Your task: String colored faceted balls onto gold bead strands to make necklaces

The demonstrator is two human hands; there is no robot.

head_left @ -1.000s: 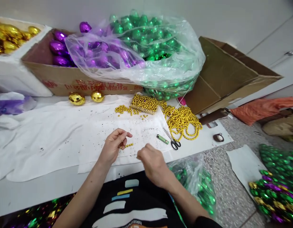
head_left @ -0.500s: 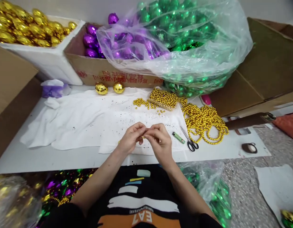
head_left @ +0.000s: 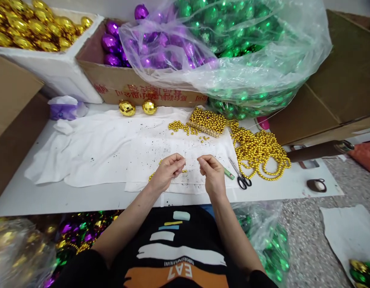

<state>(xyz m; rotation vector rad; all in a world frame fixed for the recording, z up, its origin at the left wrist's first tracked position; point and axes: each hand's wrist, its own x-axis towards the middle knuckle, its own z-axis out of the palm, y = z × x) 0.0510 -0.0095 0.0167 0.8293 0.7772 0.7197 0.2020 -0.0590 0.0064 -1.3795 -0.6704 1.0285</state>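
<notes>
Over the white cloth [head_left: 107,154], my left hand [head_left: 169,170] is closed in a pinch. A fine clear thread [head_left: 209,143] runs from near its fingertips up to the right, past the gold beads. Several gold beads [head_left: 151,176] show beside and behind this hand. My right hand [head_left: 211,172] is also pinched shut, a short gap to the right; what its fingers hold is too small to make out. Just right of it lie a green lighter-like object [head_left: 229,173], partly covered by the hand, and black-handled scissors [head_left: 242,180].
A box of loose gold beads [head_left: 207,122] and gold bead strings [head_left: 259,154] lie behind and right. Two gold balls [head_left: 127,108] rest before a carton [head_left: 119,86] of purple balls. A plastic bag [head_left: 263,72] of green balls overhangs the table. A brown cylinder [head_left: 319,151] lies right.
My hands have drawn apart from where they met, the right one moving right. The long thread now shows, and the right hand now partly covers the green object.
</notes>
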